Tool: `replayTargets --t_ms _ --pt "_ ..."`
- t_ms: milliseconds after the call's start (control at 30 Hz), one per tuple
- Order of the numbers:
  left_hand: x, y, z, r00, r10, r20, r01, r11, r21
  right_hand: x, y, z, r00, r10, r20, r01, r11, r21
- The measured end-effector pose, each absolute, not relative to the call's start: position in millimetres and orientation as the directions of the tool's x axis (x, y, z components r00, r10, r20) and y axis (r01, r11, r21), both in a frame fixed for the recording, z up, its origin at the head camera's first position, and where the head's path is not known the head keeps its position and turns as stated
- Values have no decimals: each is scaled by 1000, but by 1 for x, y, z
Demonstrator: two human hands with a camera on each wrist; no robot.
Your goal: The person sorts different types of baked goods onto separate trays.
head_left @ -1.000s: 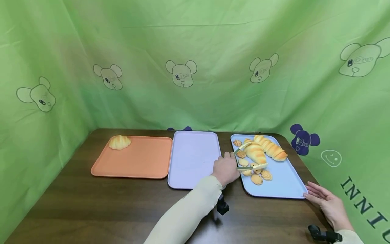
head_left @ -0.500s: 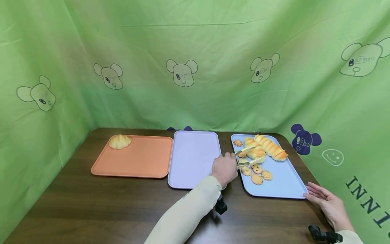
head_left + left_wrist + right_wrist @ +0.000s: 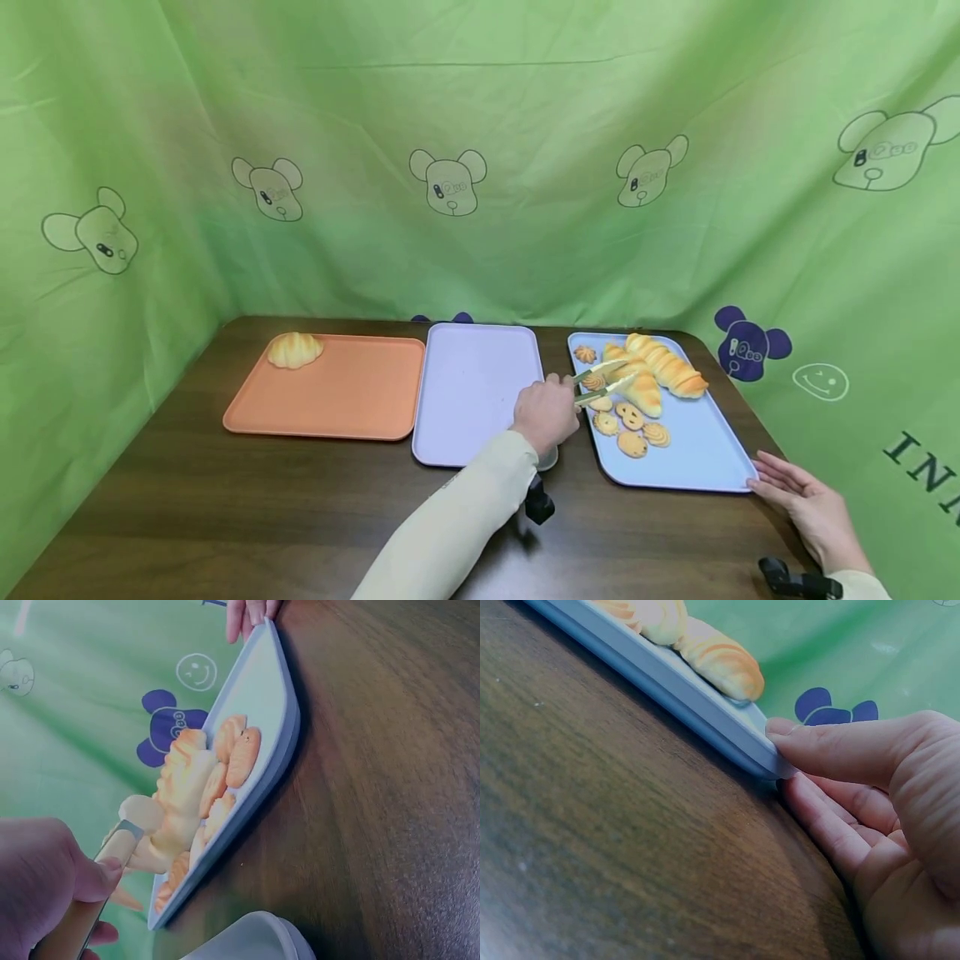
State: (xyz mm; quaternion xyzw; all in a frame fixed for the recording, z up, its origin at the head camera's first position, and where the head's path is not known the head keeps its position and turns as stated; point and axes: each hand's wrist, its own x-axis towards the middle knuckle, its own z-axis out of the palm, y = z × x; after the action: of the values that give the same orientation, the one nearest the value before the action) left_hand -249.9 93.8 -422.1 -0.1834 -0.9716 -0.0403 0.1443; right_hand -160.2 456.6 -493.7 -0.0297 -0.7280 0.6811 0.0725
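My left hand (image 3: 546,414) grips a pair of tongs (image 3: 112,844), whose arms reach over the left side of the blue tray (image 3: 701,454). The tong tips lie at the nearer bread roll (image 3: 643,400); whether they squeeze it I cannot tell. A second, longer bread roll (image 3: 672,369) lies beside it toward the back right. Several cookies (image 3: 632,443) are grouped along the tray's left side. At the tray's front right corner my right hand (image 3: 806,508) pinches the rim, with the thumb (image 3: 817,746) on top and the other fingers below the edge.
A lilac tray (image 3: 480,392) stands in the middle, partly behind my left hand. Left of it an orange tray (image 3: 337,392) bears one croissant-like bread (image 3: 296,351) at its back left corner. A green printed curtain (image 3: 525,250) closes off the back and sides.
The tong arms have come closer together and drawn back slightly left. The nearer bread roll has shifted and turned a little on the tray. My right hand stays at the tray corner.
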Motion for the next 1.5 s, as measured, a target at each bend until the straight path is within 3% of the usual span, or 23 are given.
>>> replayTargets --t_ms 333,533,900,1500 --pt "-241 94 -412 -884 404 237 414 910 -7 -158 458 -494 -986 146 81 -78 21 -997" --pt "-238 99 -410 -827 496 264 485 867 -112 -159 458 -494 -986 141 90 -89 14 -996" --pt "-240 109 -421 -791 519 324 446 852 -274 -162 456 -500 -985 137 104 -107 -16 -994" --pt "-242 109 -434 -780 522 344 487 853 -189 -160 457 -498 -984 143 104 -108 -20 -994"
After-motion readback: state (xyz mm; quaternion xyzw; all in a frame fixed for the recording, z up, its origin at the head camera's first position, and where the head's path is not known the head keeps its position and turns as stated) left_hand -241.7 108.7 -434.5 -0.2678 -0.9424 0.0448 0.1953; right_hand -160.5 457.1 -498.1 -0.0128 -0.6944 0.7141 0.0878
